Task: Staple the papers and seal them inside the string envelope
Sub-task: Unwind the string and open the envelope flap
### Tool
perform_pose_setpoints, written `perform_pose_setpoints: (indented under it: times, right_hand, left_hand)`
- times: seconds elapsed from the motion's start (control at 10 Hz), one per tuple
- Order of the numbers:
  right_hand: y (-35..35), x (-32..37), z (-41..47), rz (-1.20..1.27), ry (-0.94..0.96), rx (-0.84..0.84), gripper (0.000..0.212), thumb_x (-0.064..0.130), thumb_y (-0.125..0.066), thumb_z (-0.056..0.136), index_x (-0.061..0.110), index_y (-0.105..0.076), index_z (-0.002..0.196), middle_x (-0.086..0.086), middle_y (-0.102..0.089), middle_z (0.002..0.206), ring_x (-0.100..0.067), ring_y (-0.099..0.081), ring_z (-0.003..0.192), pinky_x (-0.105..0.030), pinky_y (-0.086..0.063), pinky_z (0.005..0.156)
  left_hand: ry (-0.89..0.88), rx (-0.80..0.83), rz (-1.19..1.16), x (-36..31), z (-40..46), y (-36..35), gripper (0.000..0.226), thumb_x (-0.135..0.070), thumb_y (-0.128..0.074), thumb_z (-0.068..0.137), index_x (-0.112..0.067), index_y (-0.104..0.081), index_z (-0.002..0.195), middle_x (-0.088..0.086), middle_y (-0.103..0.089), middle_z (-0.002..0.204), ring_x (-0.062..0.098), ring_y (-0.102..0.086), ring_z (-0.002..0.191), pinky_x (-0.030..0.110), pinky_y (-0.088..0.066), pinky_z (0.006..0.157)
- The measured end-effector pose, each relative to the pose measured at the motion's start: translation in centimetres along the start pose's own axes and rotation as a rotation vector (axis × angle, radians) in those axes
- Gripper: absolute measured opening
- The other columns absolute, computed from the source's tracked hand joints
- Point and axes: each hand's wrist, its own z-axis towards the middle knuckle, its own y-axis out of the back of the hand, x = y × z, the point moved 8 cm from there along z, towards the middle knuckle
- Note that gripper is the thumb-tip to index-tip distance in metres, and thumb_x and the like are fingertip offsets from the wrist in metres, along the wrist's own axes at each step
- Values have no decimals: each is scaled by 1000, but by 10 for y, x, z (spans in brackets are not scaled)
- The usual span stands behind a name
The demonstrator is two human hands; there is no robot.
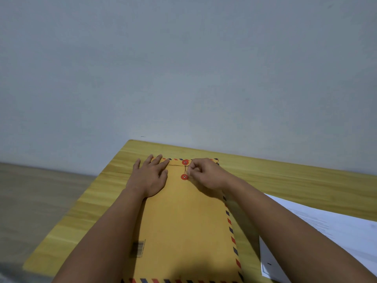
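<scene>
A yellow-brown string envelope (183, 217) with a red and blue striped border lies lengthwise on the wooden table (285, 178), flap end far from me. Two red discs, the upper disc (185, 162) and the lower disc (184, 177), carry a thin dark string (185, 169) between them. My left hand (150, 174) lies flat, fingers spread, on the envelope's far left corner. My right hand (206, 172) pinches the string just right of the discs. White printed papers (326, 231) lie to the right, partly under my right forearm. No stapler is in view.
The table's left edge and far corner (130, 140) drop to a brown floor (30, 190). A plain grey wall (183, 68) stands right behind the table. Bare wood shows between the envelope and the papers.
</scene>
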Motion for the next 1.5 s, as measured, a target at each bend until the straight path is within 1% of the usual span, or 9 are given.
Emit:
perform_pose_setpoints:
  times: [0.1,0.2,0.3,0.4,0.6,0.8,1.0,1.2,1.5]
  right_hand:
    - [23,-2,3,-136,-2,-104,11,23,-62,103,16,-71,102,15,-55,70,-6,-47,63,-29,-39,63]
    - [30,-6,11,-360,-46,-83,27,30,-70,97,20,-69,123,10,-61,101,-11,-58,92,-30,-47,82]
    - [32,-10,24,-539,-82,-45,17,25,-68,98,20,-77,111,5,-70,112,-18,-66,107,-28,-51,84]
    - [27,6,39,-508,23,-8,16,26,-69,99,18,-81,104,8,-72,103,-12,-62,93,-21,-43,70]
    - [13,38,73,-395,102,-144,15,34,-71,98,25,-82,100,7,-73,100,-12,-65,88,-33,-54,77]
    - [26,2,92,-10,-192,-447,16,20,-68,95,13,-79,86,2,-77,89,-15,-72,83,-36,-61,79]
    - [22,-7,73,575,-317,-312,10,10,-55,103,4,-63,102,-8,-73,79,-14,-48,46,-20,-37,40]
    - [28,1,72,-76,-118,-107,17,29,-78,91,13,-78,97,4,-72,100,-12,-64,94,-26,-46,70]
    - [26,1,62,-438,-111,87,23,21,-79,87,10,-73,67,-2,-76,78,-11,-72,84,-39,-63,78]
  left_hand:
    - [-2,-3,-7,1,0,0,55,-48,-24,103,-43,-23,157,-10,-16,168,17,-5,156,55,0,124]
    - [-5,-9,-12,1,0,1,55,-48,-24,103,-43,-24,157,-10,-17,168,16,-6,156,54,0,124]
    - [-3,-10,-12,2,-1,1,54,-48,-25,103,-42,-24,157,-10,-17,168,16,-6,156,55,-1,124]
    - [-6,-15,-9,1,0,1,55,-48,-25,102,-42,-24,157,-9,-18,168,17,-6,156,55,-1,124]
    - [-16,-19,25,-3,0,1,55,-49,-25,102,-43,-24,157,-8,-19,168,19,-6,156,56,-3,123]
    - [-12,-19,29,-2,0,1,56,-50,-25,101,-42,-26,156,-9,-18,168,19,-6,156,56,-2,123]
    - [-5,-16,27,-1,0,0,56,-50,-25,101,-42,-26,156,-9,-18,168,19,-7,156,56,-3,123]
    - [-7,-14,31,-2,0,1,56,-50,-25,101,-43,-25,157,-8,-18,168,19,-7,156,56,-4,123]
    - [-1,-15,36,-2,0,1,56,-50,-25,101,-44,-24,156,-9,-19,168,19,-8,156,56,-5,123]
